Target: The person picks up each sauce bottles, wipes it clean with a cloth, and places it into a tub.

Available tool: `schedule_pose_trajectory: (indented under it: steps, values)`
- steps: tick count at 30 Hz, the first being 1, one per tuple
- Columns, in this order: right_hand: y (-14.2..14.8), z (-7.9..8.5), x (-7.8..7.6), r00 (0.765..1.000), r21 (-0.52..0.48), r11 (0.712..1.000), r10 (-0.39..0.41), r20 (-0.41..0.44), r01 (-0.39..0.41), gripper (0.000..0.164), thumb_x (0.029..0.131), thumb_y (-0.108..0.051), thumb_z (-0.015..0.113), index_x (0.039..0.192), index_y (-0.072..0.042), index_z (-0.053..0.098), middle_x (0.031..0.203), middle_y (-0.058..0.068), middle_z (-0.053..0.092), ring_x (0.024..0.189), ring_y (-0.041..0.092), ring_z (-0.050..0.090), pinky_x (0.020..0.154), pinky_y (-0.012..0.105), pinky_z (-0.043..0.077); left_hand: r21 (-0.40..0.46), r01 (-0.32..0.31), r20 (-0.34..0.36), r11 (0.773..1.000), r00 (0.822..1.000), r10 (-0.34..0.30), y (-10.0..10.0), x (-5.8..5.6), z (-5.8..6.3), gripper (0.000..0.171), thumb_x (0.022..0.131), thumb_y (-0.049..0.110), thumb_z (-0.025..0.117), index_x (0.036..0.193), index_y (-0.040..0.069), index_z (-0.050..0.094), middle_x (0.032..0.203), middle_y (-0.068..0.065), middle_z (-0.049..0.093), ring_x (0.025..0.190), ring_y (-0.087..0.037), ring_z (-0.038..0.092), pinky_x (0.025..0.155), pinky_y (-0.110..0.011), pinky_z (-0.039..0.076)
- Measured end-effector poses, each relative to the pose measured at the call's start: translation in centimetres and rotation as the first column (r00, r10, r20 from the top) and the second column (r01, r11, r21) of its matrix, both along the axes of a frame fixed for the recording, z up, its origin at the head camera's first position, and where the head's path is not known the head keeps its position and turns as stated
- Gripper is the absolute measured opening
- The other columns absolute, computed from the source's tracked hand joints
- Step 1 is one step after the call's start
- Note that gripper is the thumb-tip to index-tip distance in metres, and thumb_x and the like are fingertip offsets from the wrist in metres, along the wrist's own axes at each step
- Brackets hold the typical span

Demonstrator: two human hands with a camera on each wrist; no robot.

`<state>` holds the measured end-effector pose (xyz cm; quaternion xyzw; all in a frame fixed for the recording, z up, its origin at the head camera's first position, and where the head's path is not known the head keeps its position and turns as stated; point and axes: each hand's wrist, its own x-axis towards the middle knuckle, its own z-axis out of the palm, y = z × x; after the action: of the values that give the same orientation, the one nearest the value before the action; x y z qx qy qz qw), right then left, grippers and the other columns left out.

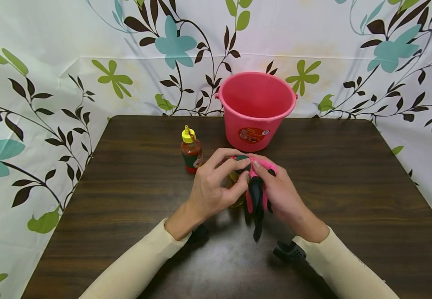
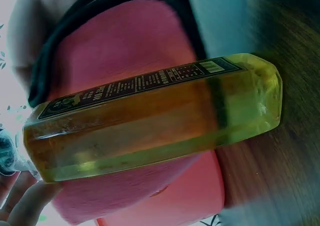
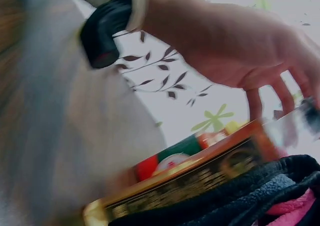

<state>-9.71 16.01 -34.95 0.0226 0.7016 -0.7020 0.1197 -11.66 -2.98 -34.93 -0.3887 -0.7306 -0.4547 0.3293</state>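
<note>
In the head view my left hand [image 1: 216, 187] pinches a glass bottle [image 2: 150, 121] near its cap, thumb and index finger curled at the top. The bottle has angled sides, golden liquid and a dark printed label [image 2: 135, 83]. My right hand [image 1: 285, 195] grips a bunched pink cloth [image 1: 262, 164] with black edging, the thumb pressed on top. Folds of the cloth hang down beside the bottle, and a black tip [image 1: 257, 232] dangles lowest. Behind the bottle, the left wrist view shows the cloth's pink face [image 2: 125, 41]. My hands hide much of the bottle in the head view.
A red sauce bottle [image 1: 191, 153] with a yellow cap stands left of my hands. Behind them, a pink bucket [image 1: 253, 137] stands near the back edge of the dark wooden table [image 1: 137, 187]. A leaf-patterned sheet [image 1: 107, 41] hangs behind the table.
</note>
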Motion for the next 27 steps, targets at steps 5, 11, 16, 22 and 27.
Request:
schedule_pose_trajectory:
  steps: [5,11,16,22,27]
  values:
    - [0.0,1.7,0.0,0.999,-0.057,0.998,-0.018,-0.033,0.016,0.042,0.111,-0.039,0.051,0.148,-0.022,0.061,0.137,0.003,0.068,0.11,0.018,0.069,0.091,0.027,0.062,0.0,0.003,-0.013,1.0,1.0,-0.003,-0.1,-0.1,0.0,0.022,0.086,0.009,0.077,0.107,0.003,0.08,0.113,-0.016,0.072,0.102,-0.025,0.073,0.091,-0.034,0.064]
    - [0.3,3.3,0.4,0.998,-0.104,0.994,-0.041,-0.048,0.036,0.046,0.11,-0.042,0.052,0.152,-0.023,0.057,0.145,0.007,0.061,0.114,0.021,0.07,0.094,0.031,0.063,-0.007,-0.007,-0.018,1.0,1.0,0.007,-0.1,-0.1,-0.2,0.024,0.085,0.011,0.078,0.107,0.004,0.079,0.111,-0.016,0.072,0.097,-0.023,0.073,0.09,-0.033,0.065]
    - [0.7,4.1,0.7,0.989,-0.098,0.992,-0.087,-0.116,0.076,0.048,0.109,-0.045,0.053,0.153,-0.023,0.056,0.152,0.006,0.057,0.128,0.025,0.063,0.095,0.028,0.062,-0.005,-0.016,-0.016,1.0,1.0,0.016,0.1,0.0,-0.2,0.022,0.086,0.011,0.076,0.107,0.005,0.079,0.11,-0.015,0.072,0.095,-0.022,0.072,0.087,-0.033,0.065]
    - [0.9,3.9,0.8,0.983,-0.044,0.988,-0.149,-0.111,0.145,0.046,0.11,-0.043,0.054,0.149,-0.02,0.06,0.143,0.003,0.064,0.121,0.021,0.066,0.093,0.025,0.061,-0.018,-0.074,-0.02,0.997,0.997,0.073,0.2,0.2,-0.1,0.022,0.087,0.015,0.079,0.107,0.007,0.08,0.11,-0.013,0.073,0.095,-0.021,0.073,0.084,-0.031,0.064]
    - [1.0,3.3,0.8,0.984,-0.017,0.986,-0.164,-0.07,0.163,0.046,0.109,-0.044,0.054,0.147,-0.019,0.061,0.131,-0.002,0.07,0.109,0.016,0.07,0.087,0.025,0.062,-0.043,-0.127,-0.03,0.991,0.992,0.126,0.2,0.5,0.0,0.025,0.085,0.019,0.085,0.108,0.01,0.081,0.109,-0.013,0.074,0.093,-0.021,0.073,0.077,-0.03,0.064]
